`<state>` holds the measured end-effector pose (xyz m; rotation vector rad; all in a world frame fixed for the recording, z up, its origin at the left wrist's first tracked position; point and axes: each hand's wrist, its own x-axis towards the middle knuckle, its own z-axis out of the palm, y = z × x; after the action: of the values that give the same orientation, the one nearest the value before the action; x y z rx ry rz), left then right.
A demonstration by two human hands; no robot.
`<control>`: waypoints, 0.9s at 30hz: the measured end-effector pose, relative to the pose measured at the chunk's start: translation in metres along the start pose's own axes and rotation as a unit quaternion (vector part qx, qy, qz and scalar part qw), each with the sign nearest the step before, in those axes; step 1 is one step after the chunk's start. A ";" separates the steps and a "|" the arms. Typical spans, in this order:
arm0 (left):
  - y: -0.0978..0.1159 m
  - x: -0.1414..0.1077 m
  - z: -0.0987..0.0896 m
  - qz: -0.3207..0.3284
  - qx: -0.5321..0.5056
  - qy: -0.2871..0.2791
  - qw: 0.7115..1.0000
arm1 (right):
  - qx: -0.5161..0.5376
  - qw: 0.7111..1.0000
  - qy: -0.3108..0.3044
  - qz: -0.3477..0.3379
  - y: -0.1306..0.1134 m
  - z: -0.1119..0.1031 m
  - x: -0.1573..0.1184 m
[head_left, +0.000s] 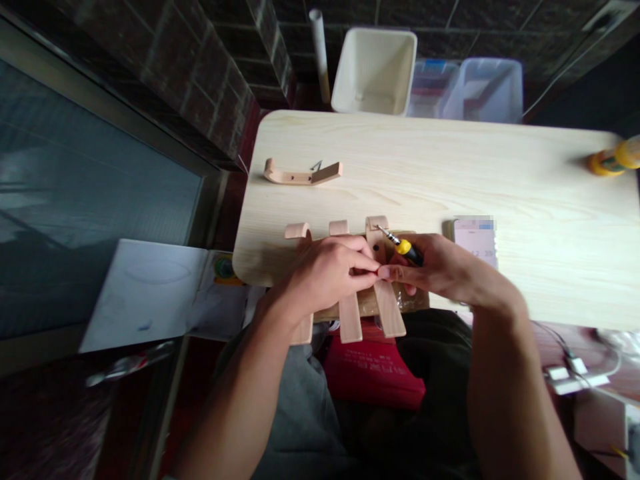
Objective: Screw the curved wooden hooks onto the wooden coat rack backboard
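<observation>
Three curved wooden strips lie side by side over the table's near edge: a right strip [391,312], a middle strip [351,321] and a left strip [303,329]. Their hooked ends point away from me. My right hand [443,270] is closed round a small yellow-and-black screwdriver [407,249], its tip towards the right strip's hooked end. My left hand [333,267] reaches across the strips, fingertips pinched against my right thumb over the right strip. What they pinch is too small to make out. Brown wrapping [417,298] lies beneath the strips.
Farther back on the pale table [430,167] is another curved wooden piece [300,177], with small metal bits beside it. A phone [475,241] lies right of my hands. A yellow-and-black tool [607,161] stands far right. Plastic bins [375,73] stand behind the table.
</observation>
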<state>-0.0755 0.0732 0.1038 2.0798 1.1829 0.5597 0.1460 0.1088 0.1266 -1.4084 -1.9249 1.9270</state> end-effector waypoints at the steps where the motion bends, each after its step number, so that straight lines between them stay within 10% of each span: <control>1: 0.000 0.000 0.000 0.001 -0.001 -0.001 1.000 | -0.002 1.000 0.000 0.000 0.000 0.000 0.000; 27: 0.001 0.005 -0.005 0.006 0.013 -0.029 0.999 | 0.046 0.998 -0.007 -0.040 0.008 -0.002 -0.003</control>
<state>-0.0754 0.0789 0.1082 2.1124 1.1522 0.4889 0.1535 0.1070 0.1225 -1.2779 -1.8437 1.9662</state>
